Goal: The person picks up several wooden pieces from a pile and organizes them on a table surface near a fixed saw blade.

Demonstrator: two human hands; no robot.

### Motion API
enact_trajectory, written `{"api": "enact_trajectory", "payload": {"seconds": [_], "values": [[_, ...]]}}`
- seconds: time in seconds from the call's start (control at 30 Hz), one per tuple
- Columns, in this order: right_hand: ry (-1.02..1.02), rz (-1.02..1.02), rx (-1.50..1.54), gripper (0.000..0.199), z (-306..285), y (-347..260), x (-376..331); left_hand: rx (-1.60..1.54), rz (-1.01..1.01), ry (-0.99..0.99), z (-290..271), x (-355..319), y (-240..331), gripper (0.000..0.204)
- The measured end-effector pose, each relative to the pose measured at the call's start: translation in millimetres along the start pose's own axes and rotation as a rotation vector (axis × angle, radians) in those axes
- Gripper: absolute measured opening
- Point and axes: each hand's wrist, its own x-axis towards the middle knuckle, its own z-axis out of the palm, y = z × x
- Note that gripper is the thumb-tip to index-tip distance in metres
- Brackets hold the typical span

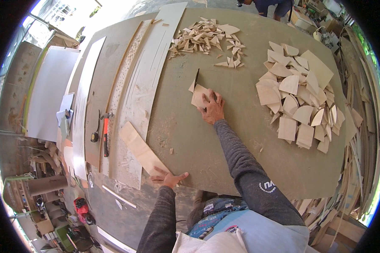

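My right hand (211, 108) rests on a small pale plywood piece (197, 98), fingers bent over its right edge and gripping it. A thin, dark, blade-like strip (197, 76) stands at the far end of that piece, beside a small pointed offcut (192, 87). What holds the strip is not visible. Near the front edge of the table, my left hand (169, 178) lies with fingers and thumb spread at the near end of a long plywood strip (140, 145). That strip lies slanted across a white board (145, 84) and the brown tabletop (190, 143).
Pointed offcuts (202, 37) lie heaped at the far middle. On the right is a large pile of round-edged plywood pieces (289, 84). To the left lie an orange-handled hammer (106, 135) and a tape measure (94, 137). Another person (274, 7) is at the far edge.
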Motion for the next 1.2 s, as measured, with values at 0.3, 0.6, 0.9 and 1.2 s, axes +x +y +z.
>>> {"api": "enact_trajectory", "payload": {"seconds": [0.3,0.6,0.9,1.2], "values": [[-0.043,0.062,-0.040,0.063,-1.5,-8.3,3.0,0.037,-0.023,-0.013,5.8,15.2,-6.5,0.174],[0.014,0.090,-0.062,0.061,2.7,-11.5,4.6,-0.018,-0.007,-0.031,-0.9,0.7,0.4,0.172],[-0.030,0.020,-0.023,0.055,-2.0,-0.1,5.4,-0.046,0.022,0.026,2.9,2.7,-4.2,0.173],[-0.113,-0.183,-0.143,0.048,-4.5,33.2,13.5,0.004,0.032,0.037,7.8,10.7,-8.9,0.174]]}}
